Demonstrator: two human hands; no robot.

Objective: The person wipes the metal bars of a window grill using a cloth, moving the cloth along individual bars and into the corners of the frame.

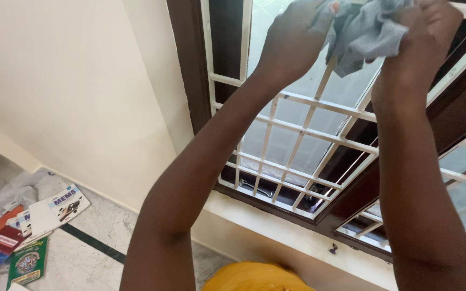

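Both arms reach up to the top of the view, where the left hand (292,40) and the right hand (422,37) hold a crumpled grey cloth (365,35) between them, up against the white window grille (303,129). The cloth is bunched in the gap between the two hands: the left hand's fingers (322,19) curl over its left edge and pinch a fold of it, while the right hand's fingers are closed over its right side, wrapped round the fabric so that only their backs and knuckles show. A loose corner of the cloth hangs below the hands, in front of a diagonal bar of the grille. Behind the bars lies frosted glass, set in a dark brown window frame (190,64), with a pale sill (276,226) beneath it. To the left is a cream wall (82,91). Far below on the left, books and pamphlets (33,226) lie scattered on the speckled floor (82,258), well apart from the hands. A bit of yellow garment (254,277) shows at the bottom edge.
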